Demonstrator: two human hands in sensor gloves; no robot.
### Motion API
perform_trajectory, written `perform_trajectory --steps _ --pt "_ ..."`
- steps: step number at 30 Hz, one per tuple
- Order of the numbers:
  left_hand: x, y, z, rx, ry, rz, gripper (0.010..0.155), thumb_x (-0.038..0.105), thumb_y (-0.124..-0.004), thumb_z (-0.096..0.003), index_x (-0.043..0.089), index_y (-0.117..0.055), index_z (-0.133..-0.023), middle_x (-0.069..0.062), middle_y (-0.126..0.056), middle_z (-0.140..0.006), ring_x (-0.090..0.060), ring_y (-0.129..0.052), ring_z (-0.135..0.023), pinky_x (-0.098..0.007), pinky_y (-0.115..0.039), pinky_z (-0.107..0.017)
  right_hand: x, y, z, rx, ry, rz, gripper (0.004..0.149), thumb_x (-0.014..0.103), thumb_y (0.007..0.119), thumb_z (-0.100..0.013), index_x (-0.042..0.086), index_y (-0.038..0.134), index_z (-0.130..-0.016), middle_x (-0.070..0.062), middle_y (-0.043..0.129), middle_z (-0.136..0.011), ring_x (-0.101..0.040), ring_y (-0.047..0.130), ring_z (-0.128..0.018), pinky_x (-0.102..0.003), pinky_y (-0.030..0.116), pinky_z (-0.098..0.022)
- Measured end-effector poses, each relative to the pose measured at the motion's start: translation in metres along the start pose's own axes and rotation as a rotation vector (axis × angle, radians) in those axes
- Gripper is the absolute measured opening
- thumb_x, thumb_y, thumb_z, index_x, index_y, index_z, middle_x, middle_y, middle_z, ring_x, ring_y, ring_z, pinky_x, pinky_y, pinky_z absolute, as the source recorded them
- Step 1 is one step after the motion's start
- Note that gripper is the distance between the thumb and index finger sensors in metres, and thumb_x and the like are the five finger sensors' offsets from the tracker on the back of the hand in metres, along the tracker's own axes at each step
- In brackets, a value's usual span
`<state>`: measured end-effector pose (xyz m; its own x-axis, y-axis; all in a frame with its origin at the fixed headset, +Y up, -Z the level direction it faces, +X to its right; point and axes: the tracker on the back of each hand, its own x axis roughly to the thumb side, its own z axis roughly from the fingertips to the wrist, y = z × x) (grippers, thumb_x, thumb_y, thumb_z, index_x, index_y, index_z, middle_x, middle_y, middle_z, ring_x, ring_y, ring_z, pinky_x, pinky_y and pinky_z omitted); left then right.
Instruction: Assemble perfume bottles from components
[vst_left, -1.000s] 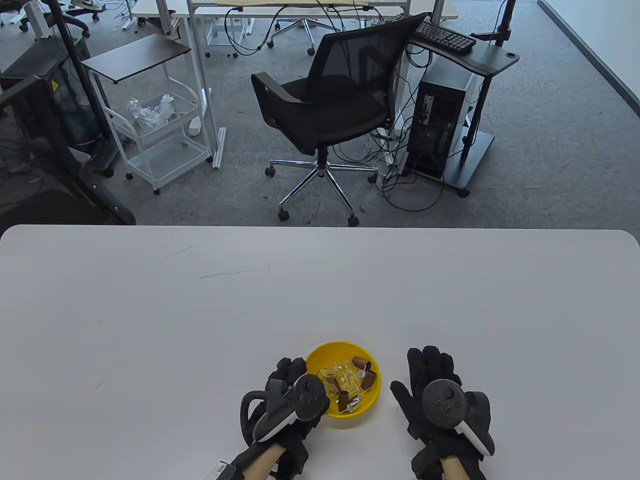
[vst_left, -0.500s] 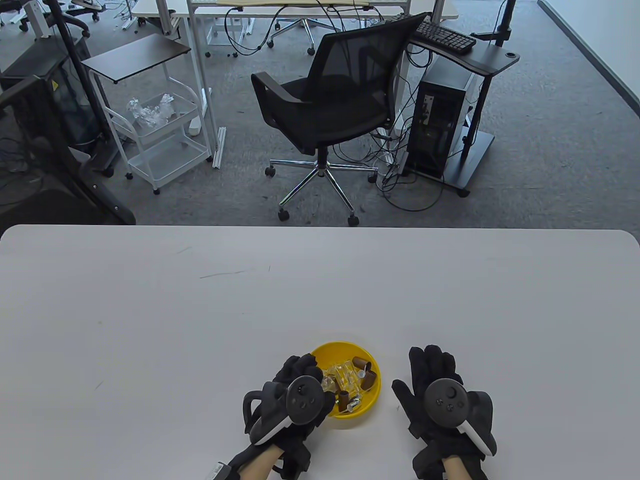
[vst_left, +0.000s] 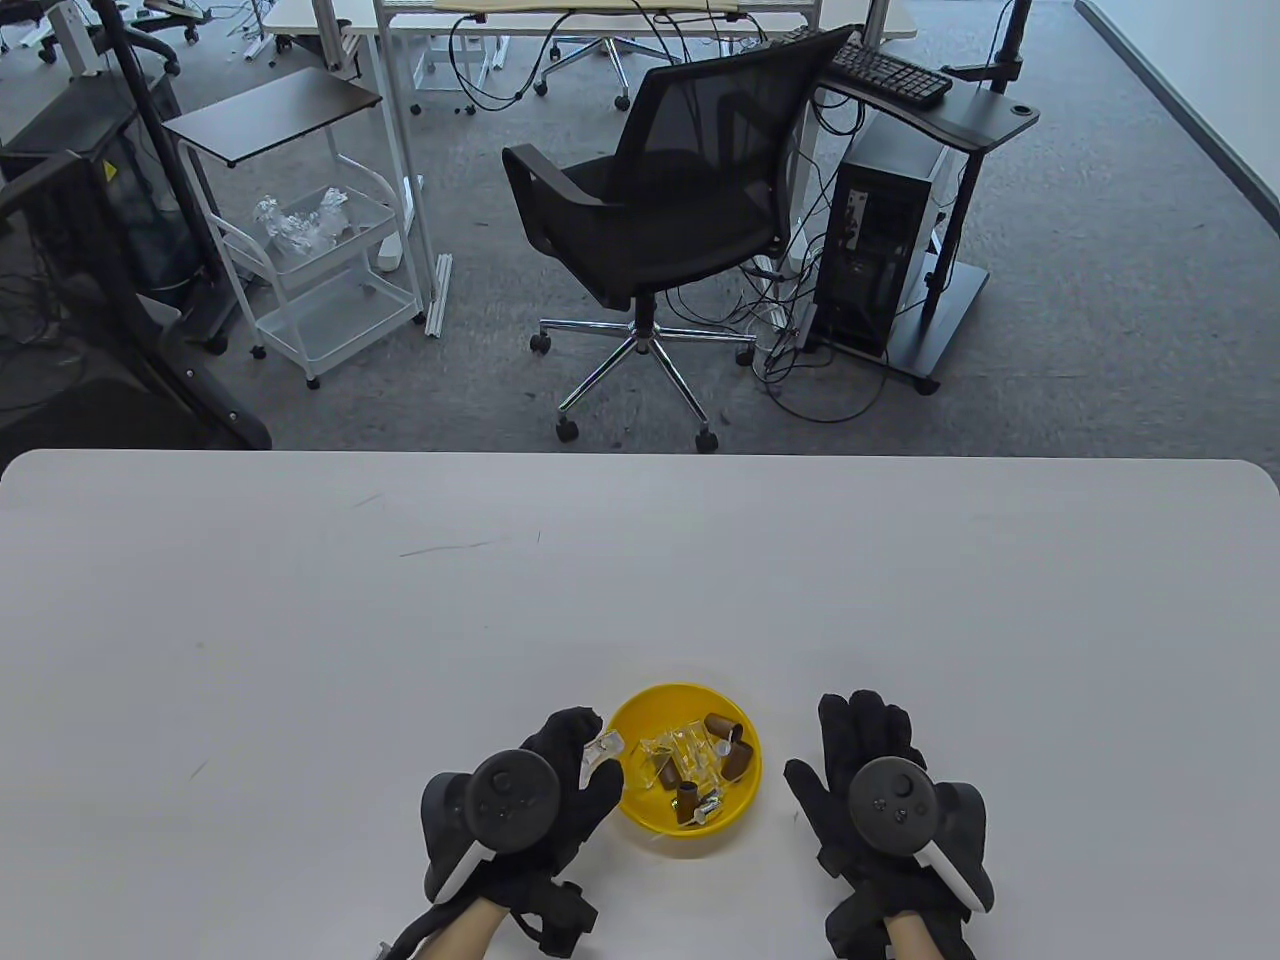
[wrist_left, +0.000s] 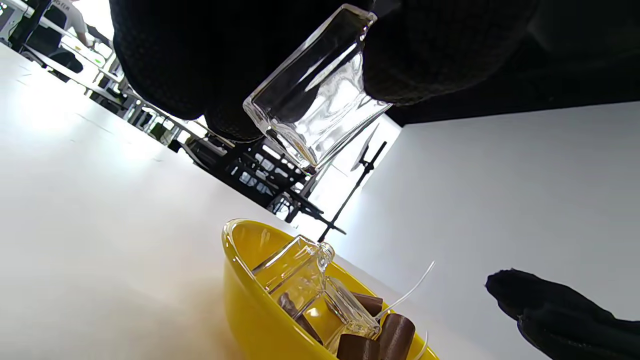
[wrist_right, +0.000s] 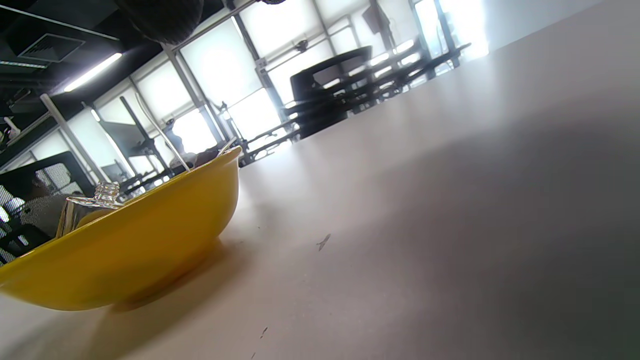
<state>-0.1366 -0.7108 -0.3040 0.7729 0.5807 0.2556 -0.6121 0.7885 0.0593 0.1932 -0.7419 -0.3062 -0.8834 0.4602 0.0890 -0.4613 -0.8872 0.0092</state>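
Pinching a clear glass bottle (wrist_left: 315, 95) in left hand (vst_left: 520, 800) grip beside yellow bowl (vst_left: 740, 810), right hand (vst_left: 885, 790) flat, fingers apart

Clear glass bottle (wrist_left: 315, 100), seemingly glossy plastic bowl (wrist_left: 250, 305)

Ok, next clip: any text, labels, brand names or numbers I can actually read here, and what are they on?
No text here can be read.
Yellow sticker on the dark cabinet, far left of the table view: too small.
White tag at the left hand's wrist: print too small.
Glass bottle, yellow bowl, brown caps: no markings visible.
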Motion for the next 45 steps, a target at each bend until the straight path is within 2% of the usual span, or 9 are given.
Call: perform_trajectory --steps 6,13,20,28,34,45 --pt "-0.018 0.007 0.005 0.010 0.037 0.032 0.060 0.041 -0.080 -0.0497 0.015 -0.056 -0.098 -0.013 -0.078 -0.095 -0.034 -0.089 -0.083 -0.047 -0.079 -0.061 0.001 0.001 -0.001 0.005 -0.018 -0.020 0.067 0.047 0.056 -0.066 0.015 0.022 -0.114 -0.016 0.009 -0.118 -0.045 0.007 -0.101 -0.063 0.023 -0.070" --pt "-0.022 0.013 0.009 0.035 0.038 0.056 0.061 0.033 -0.084 -0.0499 0.016 -0.054 -0.099 -0.011 -0.075 -0.097 -0.034 -0.086 -0.084 -0.048 -0.076 -0.063 0.006 0.004 -0.002 0.019 -0.053 -0.098 0.068 0.047 0.057 -0.066 0.014 0.023 -0.114 -0.016 0.010 -0.119 -0.045 0.007 -0.101 -0.063 0.023 -0.070" --pt "-0.019 0.011 0.010 0.033 0.005 0.052 0.060 0.030 -0.086 -0.0496 0.018 -0.055 -0.100 -0.010 -0.075 -0.097 -0.033 -0.085 -0.085 -0.047 -0.076 -0.064 0.018 0.011 -0.007 0.042 -0.090 -0.183 0.070 0.042 0.073 -0.062 0.016 0.036 -0.114 -0.012 0.023 -0.121 -0.046 0.013 -0.103 -0.063 0.026 -0.071" --pt "-0.018 0.011 0.011 0.039 -0.012 0.041 0.060 0.030 -0.085 -0.0499 0.019 -0.054 -0.100 -0.010 -0.075 -0.097 -0.033 -0.085 -0.085 -0.047 -0.075 -0.065 0.032 0.022 -0.023 0.070 -0.030 -0.176 0.064 0.038 0.078 -0.059 0.017 0.048 -0.112 -0.010 0.036 -0.121 -0.047 0.023 -0.103 -0.064 0.033 -0.070" --pt "-0.023 0.013 0.011 0.037 0.012 0.051 0.060 0.031 -0.085 -0.0505 0.019 -0.055 -0.101 -0.010 -0.075 -0.097 -0.032 -0.085 -0.085 -0.047 -0.075 -0.064 0.035 0.030 -0.037 0.136 0.024 -0.166 0.059 0.037 0.079 -0.059 0.021 0.054 -0.110 -0.008 0.035 -0.121 -0.048 0.020 -0.103 -0.065 0.029 -0.070" --pt "-0.025 0.014 0.011 0.032 0.007 0.058 0.060 0.031 -0.084 -0.0510 0.019 -0.054 -0.101 -0.010 -0.075 -0.097 -0.033 -0.085 -0.085 -0.047 -0.075 -0.064 0.045 0.041 -0.047 0.148 0.017 -0.042 0.046 0.033 0.076 -0.060 0.028 0.065 -0.104 -0.008 0.036 -0.121 -0.047 0.018 -0.103 -0.065 0.028 -0.070"
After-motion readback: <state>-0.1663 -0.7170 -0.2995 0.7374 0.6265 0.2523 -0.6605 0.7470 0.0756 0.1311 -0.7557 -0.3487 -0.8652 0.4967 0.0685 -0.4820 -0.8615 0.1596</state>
